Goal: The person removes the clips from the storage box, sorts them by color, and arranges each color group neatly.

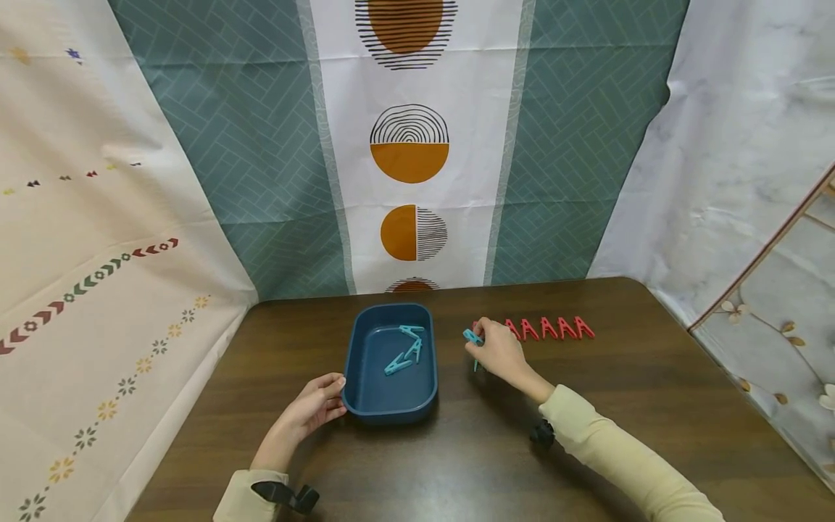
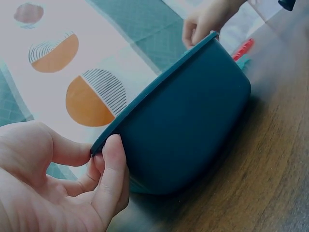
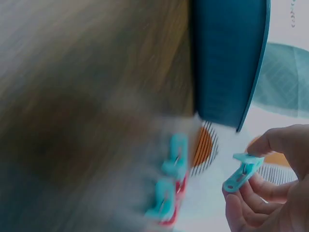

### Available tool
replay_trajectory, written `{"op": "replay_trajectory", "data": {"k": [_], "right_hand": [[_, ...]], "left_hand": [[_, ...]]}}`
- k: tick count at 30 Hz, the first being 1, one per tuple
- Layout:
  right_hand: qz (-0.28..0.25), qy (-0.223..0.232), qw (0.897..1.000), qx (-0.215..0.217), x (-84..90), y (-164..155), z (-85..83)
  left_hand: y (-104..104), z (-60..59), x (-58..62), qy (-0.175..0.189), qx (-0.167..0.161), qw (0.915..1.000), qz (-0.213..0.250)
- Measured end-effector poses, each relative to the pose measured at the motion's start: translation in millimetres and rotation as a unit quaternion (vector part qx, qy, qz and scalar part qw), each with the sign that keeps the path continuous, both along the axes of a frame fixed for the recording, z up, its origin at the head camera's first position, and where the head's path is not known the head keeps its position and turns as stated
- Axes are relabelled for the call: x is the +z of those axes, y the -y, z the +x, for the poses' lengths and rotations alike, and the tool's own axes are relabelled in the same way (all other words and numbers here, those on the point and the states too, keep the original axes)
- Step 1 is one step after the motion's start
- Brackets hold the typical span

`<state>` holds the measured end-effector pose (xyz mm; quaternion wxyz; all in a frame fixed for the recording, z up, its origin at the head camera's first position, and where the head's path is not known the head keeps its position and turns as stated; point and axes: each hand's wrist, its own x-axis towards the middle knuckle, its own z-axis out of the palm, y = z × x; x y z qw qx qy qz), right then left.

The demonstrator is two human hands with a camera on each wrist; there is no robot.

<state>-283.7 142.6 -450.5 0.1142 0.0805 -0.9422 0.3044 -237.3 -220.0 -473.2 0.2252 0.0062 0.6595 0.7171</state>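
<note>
My left hand pinches the left rim of a dark blue plastic bin, thumb on one side and fingers on the other. Three light-blue clothespins lie loosely inside the bin. To the right of it, raised over the table, my right hand holds another light-blue clothespin between thumb and fingers. Below that hand in the right wrist view, two more light-blue clothespins are on the table, close in front of red ones. In the head view the hand mostly hides them.
A row of several red clothespins runs along the back right of the brown wooden table. Behind the table hangs a patterned cloth, with light cloths at both sides.
</note>
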Motion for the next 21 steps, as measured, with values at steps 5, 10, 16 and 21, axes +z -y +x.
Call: {"op": "replay_trajectory", "data": {"k": [5, 10, 16, 21], "right_hand": [[0.019, 0.026, 0.999, -0.024, -5.8, -26.2, 0.3], [0.039, 0.054, 0.996, -0.054, -11.7, -47.8, 0.7], [0.058, 0.082, 0.991, -0.091, -14.5, -65.2, -0.1], [0.077, 0.108, 0.985, -0.106, -18.8, -71.3, -2.9]], "left_hand": [[0.6, -0.6, -0.2, 0.002, -0.002, 1.0000, -0.004], [1.1, -0.7, -0.1, 0.005, -0.003, 1.0000, 0.003], [1.1, -1.7, 0.8, 0.007, -0.003, 1.0000, 0.006], [1.0, -1.9, 0.3, 0.012, -0.004, 0.9999, 0.009]]}}
